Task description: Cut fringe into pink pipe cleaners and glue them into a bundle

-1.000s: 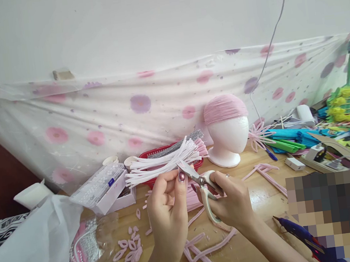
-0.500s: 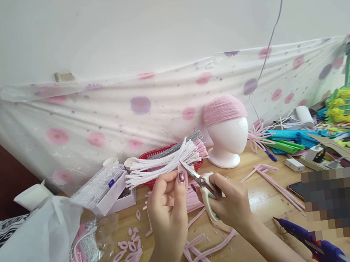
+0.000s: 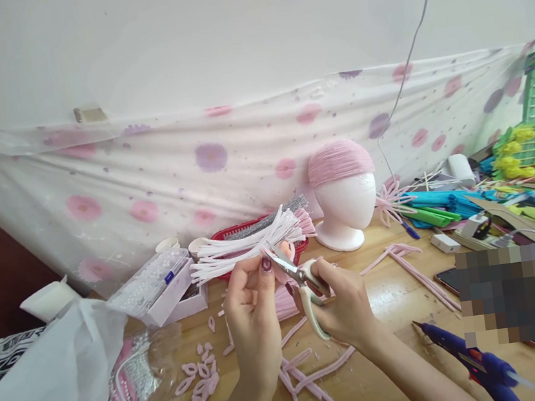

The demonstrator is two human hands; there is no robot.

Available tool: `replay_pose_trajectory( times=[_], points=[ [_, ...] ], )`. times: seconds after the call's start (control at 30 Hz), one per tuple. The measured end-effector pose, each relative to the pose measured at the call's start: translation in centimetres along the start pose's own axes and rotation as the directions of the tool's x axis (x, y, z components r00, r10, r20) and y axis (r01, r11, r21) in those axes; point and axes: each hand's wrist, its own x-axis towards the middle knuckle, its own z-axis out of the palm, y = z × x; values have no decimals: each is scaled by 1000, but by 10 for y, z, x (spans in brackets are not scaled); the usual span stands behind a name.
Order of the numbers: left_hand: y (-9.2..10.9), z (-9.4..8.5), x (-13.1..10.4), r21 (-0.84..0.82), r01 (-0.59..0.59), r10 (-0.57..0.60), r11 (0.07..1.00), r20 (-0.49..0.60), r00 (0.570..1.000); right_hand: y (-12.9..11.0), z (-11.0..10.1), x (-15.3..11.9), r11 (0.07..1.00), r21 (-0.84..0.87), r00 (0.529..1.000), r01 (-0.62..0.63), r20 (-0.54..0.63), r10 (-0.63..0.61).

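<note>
My left hand (image 3: 252, 313) pinches a short piece of pink pipe cleaner (image 3: 266, 251) between thumb and fingertips; part of it is hidden by the fingers. My right hand (image 3: 341, 299) grips scissors with pale handles (image 3: 315, 315), fingers through the loops. Their metal blades are parted and reach the left fingertips, right at the pink piece. Below and behind the hands lie more pink pipe cleaners (image 3: 312, 370). Several small pink leaf-shaped loops (image 3: 198, 391) are scattered on the wooden table left of my left wrist.
A red basket (image 3: 302, 248) with white, pink and silver pipe cleaners stands behind the hands, beside a foam head (image 3: 346, 207) wrapped in pink. A blue glue gun (image 3: 466, 355) lies at right. Bead boxes (image 3: 156, 289) and a white bag (image 3: 51, 389) are at left.
The scissors and both hands have shifted slightly left in view. The blades have spread apart at the left fingertips, and the pink piece has turned. The view has tilted a little.
</note>
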Motion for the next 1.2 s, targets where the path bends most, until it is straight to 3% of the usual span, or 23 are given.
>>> replay_pose_trajectory(
  times=[0.13,0.5,0.63,0.77,0.87,0.97,1.07,1.13,1.2],
  points=[
    [-1,1,-3,-107,86,-82,990,47,996,0,0,0,1000,-4,1000,3,2,-3],
    [-2,2,0,-117,88,-84,989,41,996,1,1,0,998,-57,999,24,-27,-25],
    [-4,-2,3,-48,73,-72,996,28,997,2,0,0,1000,-6,999,-13,-32,13],
    [-1,-10,12,-19,50,-50,999,9,999,2,-18,11,995,28,996,-92,13,92],
    [8,-17,22,-44,-22,19,999,-47,999,4,-41,19,995,-40,985,-93,142,98],
    [19,-24,33,-123,-132,115,984,-132,985,9,-59,18,986,-155,911,-66,393,123],
    [25,-31,40,-120,-180,155,976,-187,970,11,-67,11,943,-327,730,-63,629,267],
    [26,-34,41,-53,-160,150,986,-164,975,10,-69,9,914,-399,637,-76,686,353],
    [25,-35,39,52,-131,136,990,-105,985,7,-70,12,904,-415,640,-100,669,378]
  ],
)
